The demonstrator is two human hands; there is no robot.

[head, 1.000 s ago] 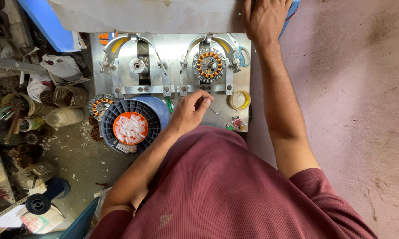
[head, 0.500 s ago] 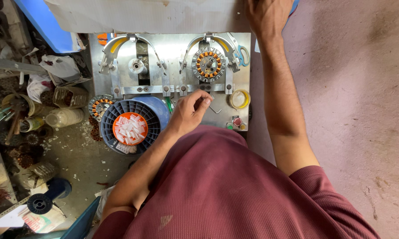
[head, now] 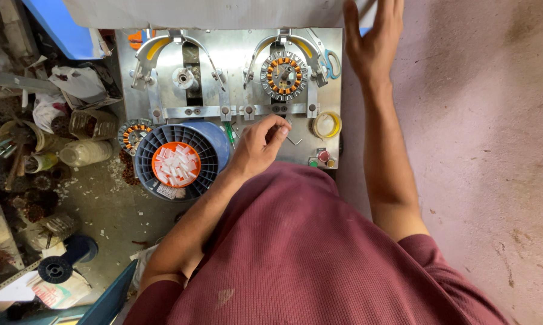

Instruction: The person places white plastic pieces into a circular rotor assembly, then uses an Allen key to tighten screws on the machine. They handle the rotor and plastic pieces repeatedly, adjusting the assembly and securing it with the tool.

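Observation:
My left hand [head: 260, 143] hovers over the lower middle of a metal machine plate [head: 235, 45], fingertips pinched together beside a small wire hook [head: 293, 141]. Whether anything thin is between the fingers is too small to tell. My right hand [head: 374, 42] is open, fingers spread, at the plate's upper right edge next to blue-handled scissors [head: 331, 60]. A stator with orange windings [head: 283, 75] sits in the right fixture. The left fixture [head: 184, 78] holds none. A blue spool [head: 175, 162] with an orange centre full of small white pieces lies left of my left hand.
A yellow tape roll [head: 327, 125] and red and green buttons [head: 324, 156] sit at the plate's lower right. Another wound stator [head: 133, 133] lies by the spool. Bottles, bags and a black reel [head: 54, 269] crowd the left floor. Pinkish floor [head: 476, 150] spreads to the right.
My right hand has come off the white surface at the top, drawn back a little and spread its fingers. My left hand stays over the plate, fingers still pinched.

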